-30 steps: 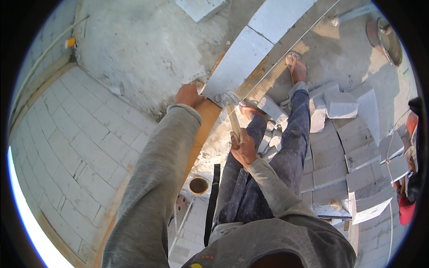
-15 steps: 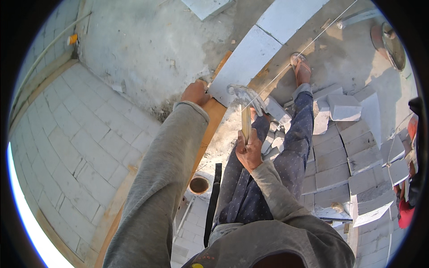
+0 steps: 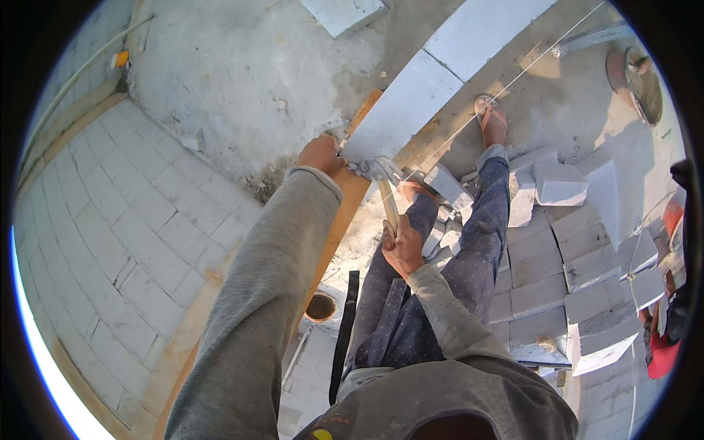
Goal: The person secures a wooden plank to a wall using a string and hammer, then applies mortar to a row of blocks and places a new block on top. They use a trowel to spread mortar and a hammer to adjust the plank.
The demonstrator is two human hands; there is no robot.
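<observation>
My right hand (image 3: 402, 248) is closed around the wooden handle of a hammer (image 3: 389, 199). The hammer's head, caked in pale mortar, is at the near end of a white block (image 3: 405, 104) in the row; whether it touches the block I cannot tell. My left hand (image 3: 320, 155) is closed beside that same end, by the edge of a wooden board (image 3: 346, 202). What its fingers hold, if anything, is hidden. A taut string (image 3: 506, 89) runs along the right side of the row.
Stacked grey blocks (image 3: 539, 264) lie right of my legs, with loose pieces (image 3: 447, 187) near my feet. A round bucket (image 3: 323, 306) stands below the board. Another round container (image 3: 644, 86) is at far right. A block wall (image 3: 139, 227) rises at left.
The hammer's head has swung left and slightly down onto or close to the block's end, its handle now tilted. My right hand has shifted slightly left. My left hand has stayed in place.
</observation>
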